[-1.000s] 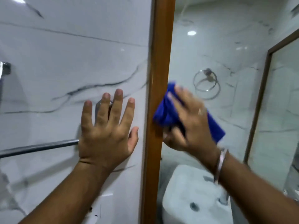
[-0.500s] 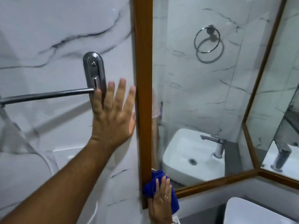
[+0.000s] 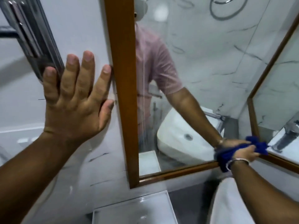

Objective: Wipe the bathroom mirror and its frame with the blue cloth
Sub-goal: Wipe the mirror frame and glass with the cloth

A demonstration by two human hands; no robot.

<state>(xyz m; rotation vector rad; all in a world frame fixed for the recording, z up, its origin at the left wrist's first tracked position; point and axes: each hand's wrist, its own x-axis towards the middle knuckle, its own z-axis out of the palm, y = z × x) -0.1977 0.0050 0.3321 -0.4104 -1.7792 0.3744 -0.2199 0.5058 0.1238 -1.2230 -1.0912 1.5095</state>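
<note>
Upper left: chrome towel bar (image 3: 34,44) on marble wall. Left hand (image 3: 76,101) flat on wall w/ fingers spread wide, beside wooden frame (image 3: 123,78). Mirror (image 3: 202,70) centre-right. Lower right: right hand (image 3: 242,153), grip closed round blue cloth (image 3: 257,146), pressing it on frame's bottom rail nr the corner

No writing, label, brand mark or number can be read anywhere in this view. The wooden mirror frame (image 3: 120,78), the blue cloth (image 3: 226,156) and the marble wall (image 3: 84,29) all show plain, unmarked faces.
</note>
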